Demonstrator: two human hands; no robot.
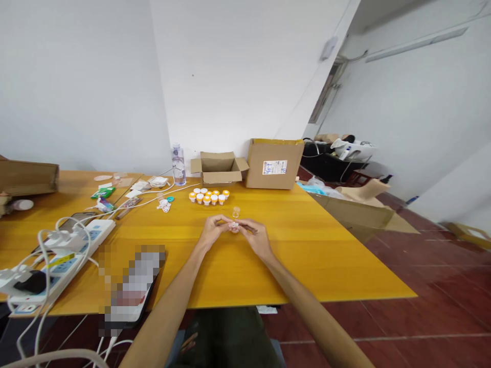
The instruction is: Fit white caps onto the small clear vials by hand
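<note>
Over the middle of the table, my left hand (215,229) and my right hand (256,236) meet with their fingertips pinched on a small pink-and-white piece (233,226). Its exact kind is too small to make out, and the fingers cover its sides. Just beyond it stands a small clear plastic cup (236,211), apart from both hands. Farther back, to the left, several small jars (207,200) with white and orange caps stand in a close group. A little pile of white pieces (164,206) lies left of the jars, beside a teal ring (170,199).
An open cardboard box (218,177) and a taller closed carton (273,164) stand at the wall beside a water bottle (178,164). On the left lie power strips (94,234), cables and a phone-like device (136,286). The table's right edge drops to the floor.
</note>
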